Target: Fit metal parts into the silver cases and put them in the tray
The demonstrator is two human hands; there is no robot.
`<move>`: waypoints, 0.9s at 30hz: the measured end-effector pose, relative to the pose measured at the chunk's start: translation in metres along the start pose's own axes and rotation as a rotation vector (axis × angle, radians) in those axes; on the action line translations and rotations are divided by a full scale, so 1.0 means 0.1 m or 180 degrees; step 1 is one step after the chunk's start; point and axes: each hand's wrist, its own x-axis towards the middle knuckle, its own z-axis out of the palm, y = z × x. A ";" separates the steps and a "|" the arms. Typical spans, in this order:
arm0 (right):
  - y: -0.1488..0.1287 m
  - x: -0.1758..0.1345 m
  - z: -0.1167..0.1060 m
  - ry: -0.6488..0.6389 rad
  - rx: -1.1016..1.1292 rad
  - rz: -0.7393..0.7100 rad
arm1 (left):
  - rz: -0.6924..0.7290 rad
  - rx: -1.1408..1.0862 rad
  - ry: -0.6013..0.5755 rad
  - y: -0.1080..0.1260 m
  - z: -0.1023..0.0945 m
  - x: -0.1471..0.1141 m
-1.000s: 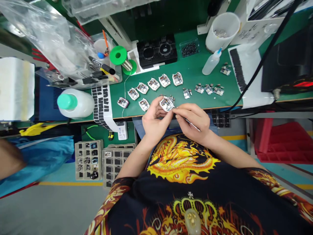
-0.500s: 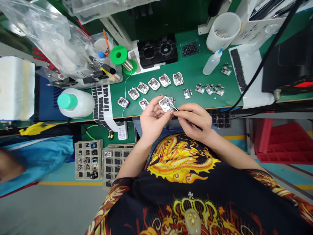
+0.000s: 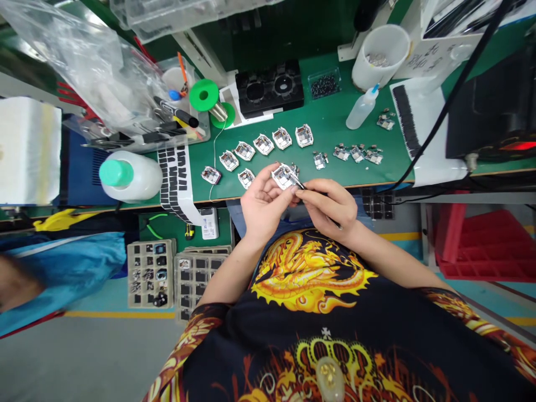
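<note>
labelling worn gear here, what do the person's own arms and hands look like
The left hand and right hand are both ungloved, with bare forearms. The short left sleeve and right sleeve are dark, printed with red, orange and yellow patterns.

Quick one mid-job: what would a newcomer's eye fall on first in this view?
Probably the golden dragon print on the dark shirt, just below the centre. Right above it, the left hand holds a white casing while the right hand holds a slim tool to it. Next, perhaps, the bright green spool on the bench, left of centre in the upper half.
</note>
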 end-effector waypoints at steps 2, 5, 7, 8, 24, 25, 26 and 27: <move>-0.02 0.00 0.01 0.0071 -0.0002 0.0021 | 0.0001 0.0035 0.0004 0.00 0.01 -0.01; -0.04 0.02 0.02 0.0258 0.0001 0.0124 | 0.0002 0.0044 0.0030 0.02 0.03 -0.02; -0.05 0.05 0.01 0.0364 0.0045 0.0195 | 0.0046 0.0073 0.0040 0.02 0.04 -0.03; -0.05 0.06 0.00 0.0378 0.0076 0.0211 | 0.0086 0.0085 0.0036 0.02 0.05 -0.03; 0.00 0.07 -0.03 -0.0043 0.0182 0.0069 | 0.0307 0.0239 -0.0077 -0.05 0.00 -0.02; 0.00 0.07 -0.03 -0.0046 0.0168 0.0045 | 0.0283 0.0203 -0.0084 -0.05 0.00 -0.02; 0.01 0.06 -0.03 -0.0044 0.0152 0.0029 | 0.0251 0.0163 -0.0083 -0.04 0.00 -0.02; 0.01 0.06 -0.02 -0.0028 0.0135 0.0025 | 0.0216 0.0120 -0.0076 -0.03 0.01 -0.02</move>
